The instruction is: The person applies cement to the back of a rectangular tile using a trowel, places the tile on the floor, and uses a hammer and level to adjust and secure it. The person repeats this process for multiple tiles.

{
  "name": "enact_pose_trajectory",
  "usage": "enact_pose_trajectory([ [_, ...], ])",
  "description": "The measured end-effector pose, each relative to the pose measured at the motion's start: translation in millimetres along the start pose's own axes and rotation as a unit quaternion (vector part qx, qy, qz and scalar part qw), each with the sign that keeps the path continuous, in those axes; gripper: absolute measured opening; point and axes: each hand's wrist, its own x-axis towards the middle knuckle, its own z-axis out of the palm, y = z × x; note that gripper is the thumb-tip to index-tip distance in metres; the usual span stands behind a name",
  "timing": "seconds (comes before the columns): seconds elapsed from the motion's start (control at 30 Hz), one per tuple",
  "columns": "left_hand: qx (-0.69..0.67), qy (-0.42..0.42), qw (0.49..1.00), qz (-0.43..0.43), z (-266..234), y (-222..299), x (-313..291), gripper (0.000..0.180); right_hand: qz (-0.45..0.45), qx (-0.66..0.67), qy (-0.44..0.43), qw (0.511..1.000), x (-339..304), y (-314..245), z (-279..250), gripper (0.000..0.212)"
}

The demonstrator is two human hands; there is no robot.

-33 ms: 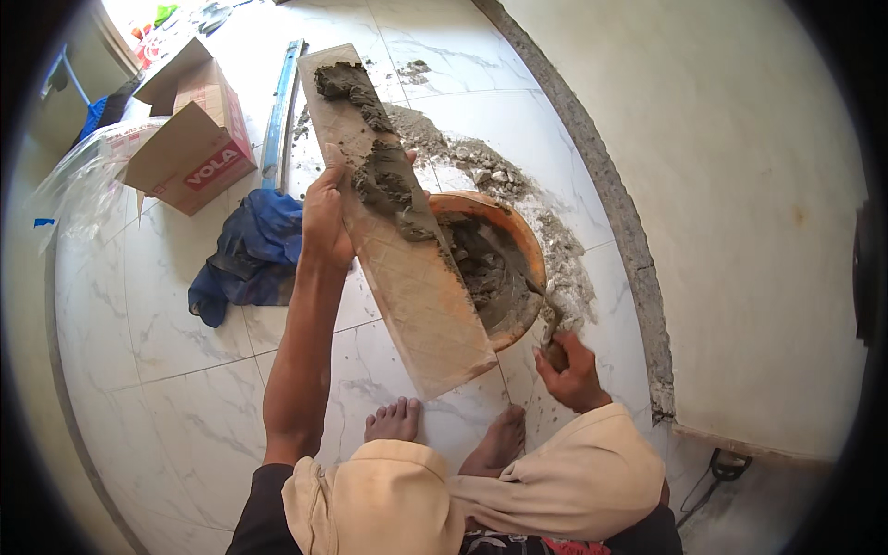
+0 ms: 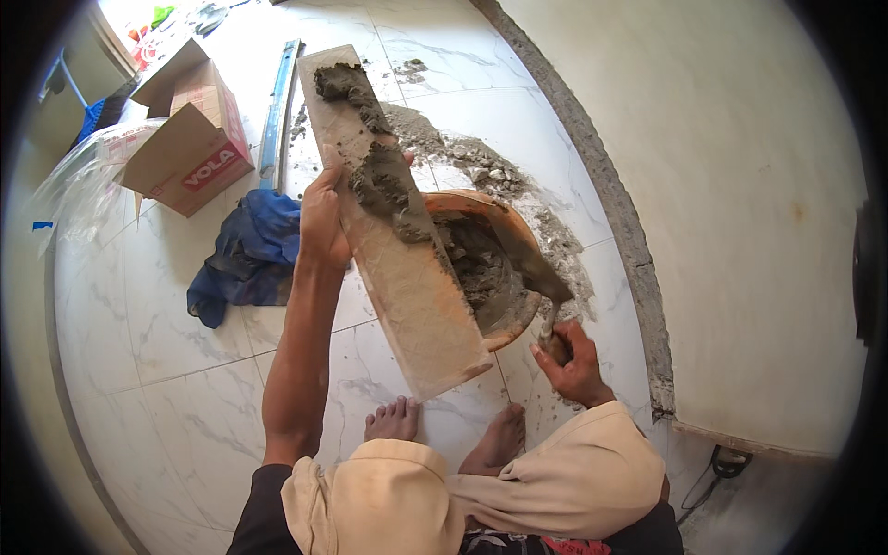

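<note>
My left hand grips a long tile strip near the middle of its left edge, with fingertips showing at the far edge. Its ridged back faces up, and lumps of wet grey mortar cover its upper half. Under and to the right of the strip stands an orange basin, partly hidden by it, holding more mortar. My right hand is closed around the handle of a trowel. The trowel's mortar-smeared blade lies over the basin's right rim.
A blue cloth lies left of my forearm, with a blue level-like bar beyond it. An open cardboard box and clear plastic sit at far left. Dry mortar crumbs are strewn behind the basin. A wall rises at right.
The trowel blade has come up out of the mortar and swung right, over the basin's rim. My right hand has shifted slightly upward. The tile strip is nearly still.
</note>
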Motion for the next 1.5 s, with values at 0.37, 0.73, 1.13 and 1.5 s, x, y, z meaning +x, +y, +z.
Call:
enact_pose_trajectory([
  [0.37, -0.16, -0.082, 0.981, -0.067, -27.9, -32.0, -14.1, 0.053, 0.1, 0.265, -0.243, 0.928, 106.2, -56.8, -30.7, 0.039],
  [0.73, -0.064, -0.072, 0.993, -0.062, -1.6, -24.3, -9.0, 0.057, 0.227, 0.25, -0.341, 0.878, 95.4, -24.9, -45.6, 0.041],
  [1.13, -0.027, -0.012, 0.998, -0.059, -2.5, -19.8, -7.3, 0.055, -0.043, 0.105, -0.045, 0.993, 60.5, -33.4, -11.6, 0.027],
  [1.5, -0.069, -0.046, 0.995, -0.063, 6.2, -32.7, -12.4, 0.056, -0.269, -0.145, 0.087, 0.948, 72.4, -24.0, 45.5, 0.042],
])
